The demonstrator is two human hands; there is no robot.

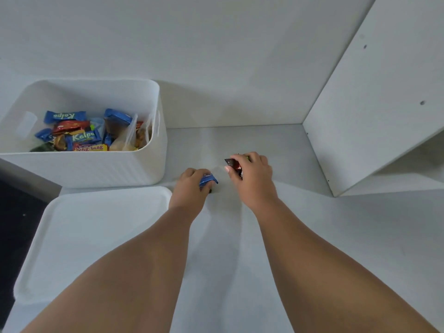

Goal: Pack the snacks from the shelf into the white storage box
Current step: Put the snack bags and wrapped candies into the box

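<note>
Two hands grasp snacks: left hand [189, 186] a blue wrapper [208, 179], right hand [252, 175] a dark wrapper [234, 164].

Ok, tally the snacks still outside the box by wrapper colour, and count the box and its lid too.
Blue-wrapped snack, held in the left hand: 1
Dark red-wrapped snack, held in the right hand: 1
White storage box: 1
White lid: 1
Total: 4, though the curled fingers may hide more.
</note>
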